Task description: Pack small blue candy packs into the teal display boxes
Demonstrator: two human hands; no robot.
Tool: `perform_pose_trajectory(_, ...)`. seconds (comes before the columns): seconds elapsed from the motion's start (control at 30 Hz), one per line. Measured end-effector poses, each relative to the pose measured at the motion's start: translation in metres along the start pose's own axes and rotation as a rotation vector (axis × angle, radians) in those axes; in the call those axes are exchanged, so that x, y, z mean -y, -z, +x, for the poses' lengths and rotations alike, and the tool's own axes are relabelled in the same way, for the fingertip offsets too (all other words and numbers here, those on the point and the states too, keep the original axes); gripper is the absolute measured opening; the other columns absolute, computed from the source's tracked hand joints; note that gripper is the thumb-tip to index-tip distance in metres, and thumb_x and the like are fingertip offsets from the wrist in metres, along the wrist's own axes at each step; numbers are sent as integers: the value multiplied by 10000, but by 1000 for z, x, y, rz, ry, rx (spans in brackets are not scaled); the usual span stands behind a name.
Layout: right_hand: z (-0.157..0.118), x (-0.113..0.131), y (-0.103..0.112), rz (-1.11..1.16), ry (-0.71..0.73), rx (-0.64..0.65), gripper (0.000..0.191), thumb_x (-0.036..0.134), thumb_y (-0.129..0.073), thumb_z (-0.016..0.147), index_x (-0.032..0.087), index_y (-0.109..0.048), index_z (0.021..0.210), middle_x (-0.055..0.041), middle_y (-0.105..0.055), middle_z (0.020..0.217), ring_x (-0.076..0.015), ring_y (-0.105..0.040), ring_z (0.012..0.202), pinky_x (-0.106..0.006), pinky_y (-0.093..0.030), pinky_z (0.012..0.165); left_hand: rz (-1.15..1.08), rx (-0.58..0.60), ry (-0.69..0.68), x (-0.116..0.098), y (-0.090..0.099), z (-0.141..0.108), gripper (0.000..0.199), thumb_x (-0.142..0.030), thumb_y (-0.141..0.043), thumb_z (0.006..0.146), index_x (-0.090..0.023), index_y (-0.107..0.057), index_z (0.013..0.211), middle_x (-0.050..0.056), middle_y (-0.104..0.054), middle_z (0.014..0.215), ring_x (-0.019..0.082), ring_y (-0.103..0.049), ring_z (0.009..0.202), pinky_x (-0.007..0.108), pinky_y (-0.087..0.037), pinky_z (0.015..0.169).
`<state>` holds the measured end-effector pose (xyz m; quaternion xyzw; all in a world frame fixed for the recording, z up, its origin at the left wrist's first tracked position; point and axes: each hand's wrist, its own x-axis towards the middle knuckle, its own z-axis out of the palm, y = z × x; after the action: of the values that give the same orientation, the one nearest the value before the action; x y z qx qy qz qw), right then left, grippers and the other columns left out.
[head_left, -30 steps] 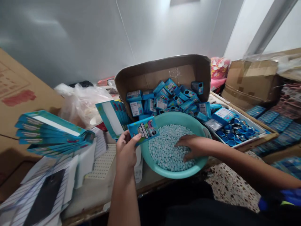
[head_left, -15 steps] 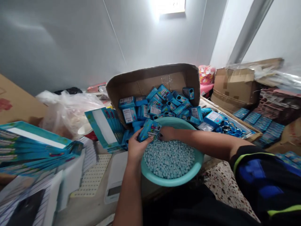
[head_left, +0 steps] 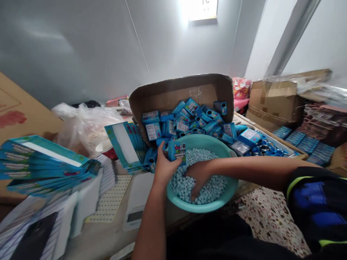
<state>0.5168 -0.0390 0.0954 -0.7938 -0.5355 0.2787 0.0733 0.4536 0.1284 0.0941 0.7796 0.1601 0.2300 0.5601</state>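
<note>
A small blue printed box (head_left: 176, 151) is gripped in my left hand (head_left: 164, 163), over the left rim of a turquoise basin (head_left: 202, 208). Pale blue candies (head_left: 210, 189) fill much of the basin. My right hand (head_left: 199, 175) reaches down into these candies, its fingers apart and the tips partly sunk among them. Whether any candies lie under its palm is hidden. Just behind the basin, a tipped cardboard carton (head_left: 180, 83) holds many blue boxes like the one in my left hand.
A white scale (head_left: 138, 195) and a dotted sheet (head_left: 111, 198) lie left of the basin. Flat blue cartons (head_left: 40, 159) fan out farther left. On the right are a tray of blue rings (head_left: 267, 148) and a large cardboard box (head_left: 273, 101).
My right hand has moved from beside the blue box down and toward me into the candies, its fingers now spread. The box in my left hand now stands more upright. The view has shifted slightly.
</note>
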Motion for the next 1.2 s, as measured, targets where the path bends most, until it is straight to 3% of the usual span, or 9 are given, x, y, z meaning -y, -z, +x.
perform_pose_trajectory(0.07,-8,5,0,11,-2,82,1126,839,-791,575,176,-584,1461,-174,-616,1427,-400,-586,1294,-489,-443,1128,79,28,-8,0,-1,2,868,-295,-860,542,-245,-570,1358,56,-676,1090,272,-669,1002,372,-508,908)
perform_pose_trajectory(0.17,-21,6,0,22,-21,106,1074,788,-800,622,216,-548,1495,-157,-591,1460,-398,-550,1342,-491,-424,1142,62,90,28,-1,-5,10,591,-268,-778,604,-232,-682,1187,74,-715,1146,304,-655,1120,406,-489,998)
perform_pose_trajectory(0.3,-30,5,-1,42,-37,85,890,676,-852,623,253,-647,1378,-112,-676,1327,-366,-618,1243,-427,-489,1036,-109,151,202,-5,-10,19,471,-187,-731,524,-204,-706,994,40,-755,927,286,-688,938,391,-528,884)
perform_pose_trajectory(0.5,-19,1,2,134,2,116,645,510,-887,645,239,-725,1208,-57,-734,1174,-303,-673,1101,-339,-518,905,-447,83,175,-4,-6,15,514,-157,-735,472,-202,-669,979,-24,-728,865,209,-668,850,302,-534,791)
perform_pose_trajectory(0.7,-11,-6,3,210,10,120,484,408,-823,691,219,-761,1132,-40,-754,1138,-276,-682,1076,-298,-512,870,-259,237,155,-4,-5,11,474,-297,-892,482,-146,-752,909,40,-766,869,291,-708,897,402,-559,865)
perform_pose_trajectory(0.8,-14,-15,8,261,-52,7,517,386,-826,649,208,-767,1131,-46,-753,1139,-282,-678,1068,-291,-505,853,-218,199,150,-3,-6,13,546,-345,-921,487,-146,-755,968,69,-785,943,343,-718,965,466,-562,906)
perform_pose_trajectory(0.93,-18,-31,20,324,-119,-214,366,279,-761,741,190,-757,1097,-30,-747,1067,-212,-680,958,-262,-488,821,-217,150,9,-2,-5,10,544,-357,-902,577,-175,-733,1061,90,-766,1149,347,-690,1121,472,-536,1004)
perform_pose_trajectory(1.03,-16,-40,30,390,-162,-359,311,299,-701,829,159,-728,1106,-31,-728,954,-182,-674,840,-260,-490,750,-150,142,-14,-3,-4,5,538,-404,-866,626,-178,-696,1084,89,-764,1100,335,-698,1081,467,-544,982)
perform_pose_trajectory(1.2,-3,-49,37,370,-90,-435,311,316,-812,761,151,-750,1017,-47,-719,995,-217,-653,962,-290,-473,842,65,195,-117,-1,-2,0,598,-364,-808,632,-197,-633,1179,82,-739,1112,328,-696,1071,478,-523,1001)
